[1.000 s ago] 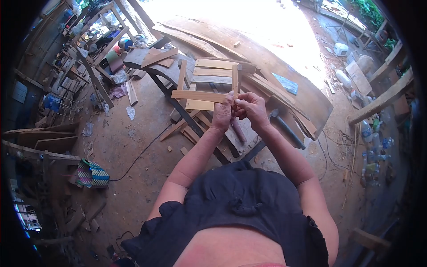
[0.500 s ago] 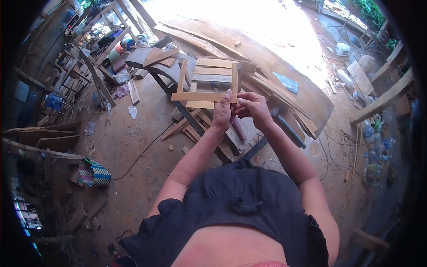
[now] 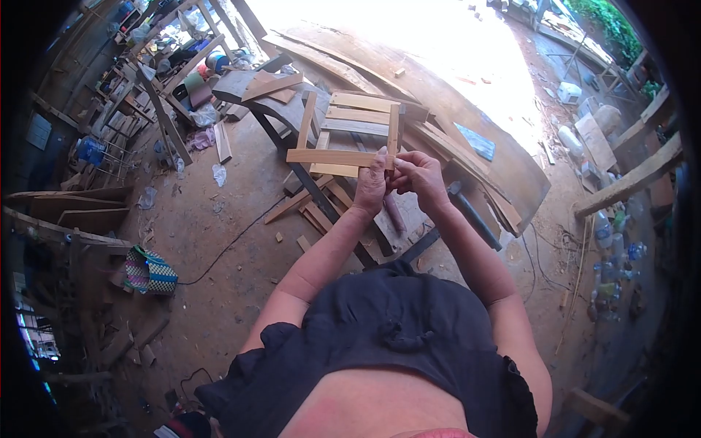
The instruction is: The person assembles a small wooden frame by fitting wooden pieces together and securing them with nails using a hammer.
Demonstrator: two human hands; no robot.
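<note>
Near the centre, a small slatted wooden frame (image 3: 332, 156) rests over the narrow dark-legged bench. My left hand (image 3: 371, 182) is closed around the frame's near right corner, its thumb on top of the front rail. Close beside it, my right hand (image 3: 419, 178) has its thumb and fingers pinched at the same corner; whatever lies between the fingertips is too small to tell. Just below the hands, a dark reddish rod (image 3: 394, 213) lies on the bench. A hammer (image 3: 473, 215) with a dark handle lies right of my right hand.
Long boards (image 3: 467, 164) lie behind and right of the frame. Loose offcuts (image 3: 314, 212) are under the bench's left side. A woven basket (image 3: 150, 271) is at the left, with a cable running from it. Plastic bottles (image 3: 604, 230) stand at the right.
The view has shifted slightly, so the frame and bench appear a little further right. Both hands keep their places at the frame's corner.
</note>
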